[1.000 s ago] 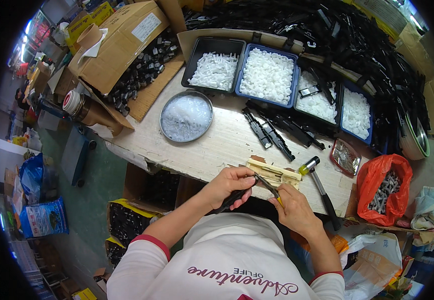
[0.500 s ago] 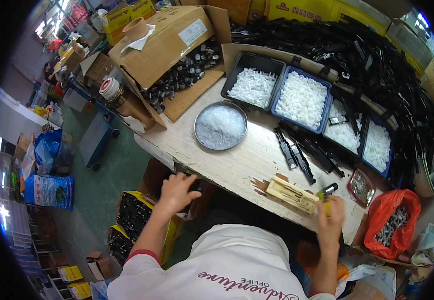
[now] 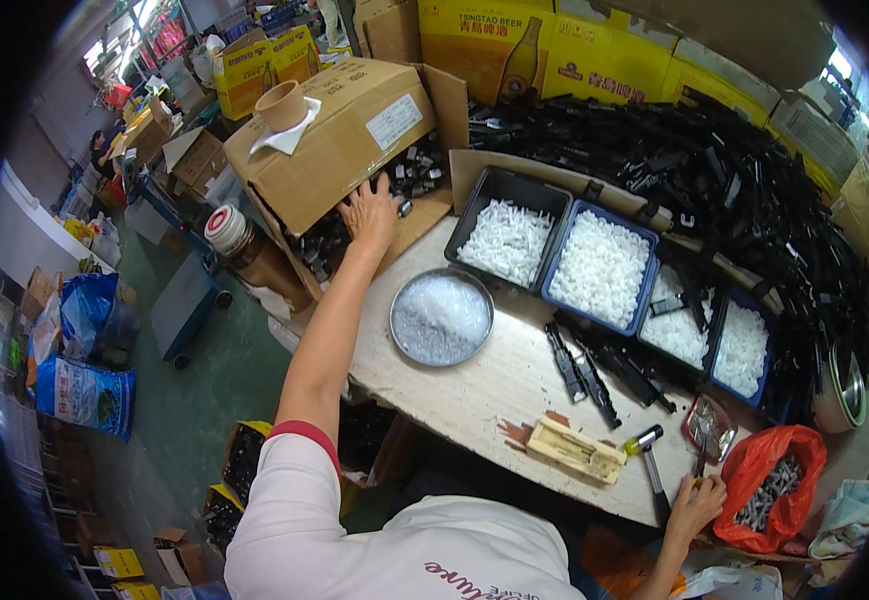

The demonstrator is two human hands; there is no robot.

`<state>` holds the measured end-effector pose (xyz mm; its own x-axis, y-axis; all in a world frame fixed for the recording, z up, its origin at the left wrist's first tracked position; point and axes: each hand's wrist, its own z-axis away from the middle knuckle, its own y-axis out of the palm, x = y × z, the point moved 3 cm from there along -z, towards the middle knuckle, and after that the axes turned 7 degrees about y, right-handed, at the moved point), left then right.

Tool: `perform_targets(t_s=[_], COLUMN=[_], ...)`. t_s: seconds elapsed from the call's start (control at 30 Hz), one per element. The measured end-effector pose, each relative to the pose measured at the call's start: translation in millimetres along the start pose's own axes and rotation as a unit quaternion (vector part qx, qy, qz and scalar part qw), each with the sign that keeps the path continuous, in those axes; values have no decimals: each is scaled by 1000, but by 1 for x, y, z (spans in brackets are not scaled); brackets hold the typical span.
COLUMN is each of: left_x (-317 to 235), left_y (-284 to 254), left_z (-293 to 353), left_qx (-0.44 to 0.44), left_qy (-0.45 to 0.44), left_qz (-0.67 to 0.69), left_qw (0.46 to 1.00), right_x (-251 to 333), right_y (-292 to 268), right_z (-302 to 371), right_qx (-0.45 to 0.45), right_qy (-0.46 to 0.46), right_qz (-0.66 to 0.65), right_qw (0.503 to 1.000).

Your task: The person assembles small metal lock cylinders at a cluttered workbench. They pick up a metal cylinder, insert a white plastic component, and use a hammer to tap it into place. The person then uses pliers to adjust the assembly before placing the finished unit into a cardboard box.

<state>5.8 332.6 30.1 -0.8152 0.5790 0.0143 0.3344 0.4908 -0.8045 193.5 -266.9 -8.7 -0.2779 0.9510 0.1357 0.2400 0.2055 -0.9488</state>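
My left hand [image 3: 369,215] reaches into the tipped cardboard box [image 3: 319,125] at the upper left. Its fingers are apart among small black and metal parts [image 3: 416,172], and some fingertips are hidden. At the table's right front edge, the fingers of my right hand [image 3: 696,505] are pinched together on a thin dark tool [image 3: 700,458]. Left of that hand lies a hammer [image 3: 642,440] with a yellow-and-black head and a dark handle. A cream block fixture [image 3: 574,450] with a long slot rests by the front edge.
A round metal dish [image 3: 441,316] of small clear pieces stands mid-table. Behind it are a black tray [image 3: 510,225] and a blue tray [image 3: 599,262] of white plastic parts. Black parts [image 3: 694,170] are heaped at the back. A red bag [image 3: 769,490] of grey pieces sits at right.
My left hand has moved from beside the table's front edge up into the cardboard box. My right hand has let go of the hammer and shifted right and nearer, onto the thin dark tool.
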Motion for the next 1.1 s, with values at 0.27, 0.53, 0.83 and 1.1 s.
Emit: perform_targets(t_s=[0.27,0.53,0.83,1.1], left_x=[63,29,8,3], left_y=[77,68,22,4], left_z=[-75,-90,-22,51], left_qx=[-127,157,155,166], left_qy=[64,-35,13,54], left_qz=[120,138,117,30], left_qw=[983,977,981,984], right_x=[-16,23,25,-12], right_y=[14,-22,-25,12], right_z=[-3,-22,-21,-6], right_qx=[4,13,17,-8], right_qy=[-10,-55,-64,-45], right_qz=[-20,-33,-54,-27], right_qw=[1000,998,996,999])
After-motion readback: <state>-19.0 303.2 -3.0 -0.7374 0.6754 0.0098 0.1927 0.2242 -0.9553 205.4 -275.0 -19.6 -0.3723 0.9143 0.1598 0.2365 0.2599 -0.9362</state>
